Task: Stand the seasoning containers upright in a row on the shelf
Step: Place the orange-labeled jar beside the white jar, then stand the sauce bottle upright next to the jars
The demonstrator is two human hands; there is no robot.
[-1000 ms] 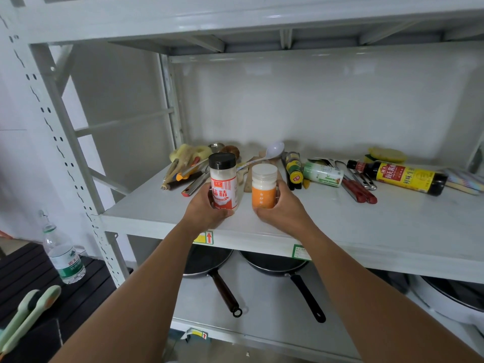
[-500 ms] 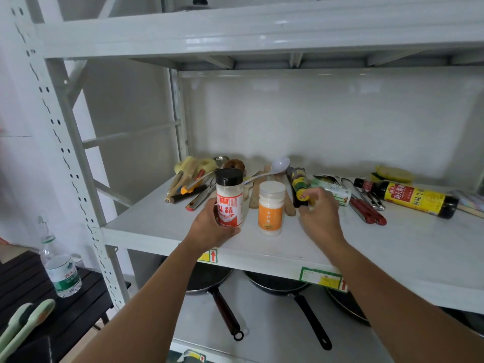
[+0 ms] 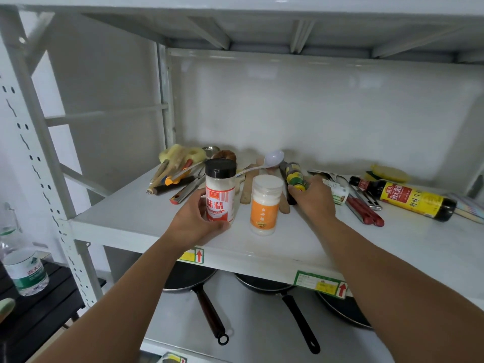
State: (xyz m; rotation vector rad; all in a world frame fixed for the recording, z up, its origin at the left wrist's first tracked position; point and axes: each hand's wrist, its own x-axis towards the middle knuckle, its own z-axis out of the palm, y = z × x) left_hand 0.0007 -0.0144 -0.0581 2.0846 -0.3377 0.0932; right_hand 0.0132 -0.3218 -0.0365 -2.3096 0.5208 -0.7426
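White shelf (image 3: 146, 218) — left hand (image 3: 195, 221) grips upright jar (image 3: 220, 189), right hand (image 3: 313, 199) clasps lying bottle (image 3: 294, 174).

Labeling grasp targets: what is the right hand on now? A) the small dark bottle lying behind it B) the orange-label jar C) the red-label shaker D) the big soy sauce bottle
A: the right hand closes on the small dark bottle lying on the shelf; the orange-label jar stands free, untouched.

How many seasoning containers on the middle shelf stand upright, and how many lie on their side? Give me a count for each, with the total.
Upright: 2, the black-lidded red-label jar and the white-lidded orange-label jar.
Lying: 3, the small dark yellow-banded bottle, the white green-label bottle and the dark yellow-label sauce bottle.
Total: 5.
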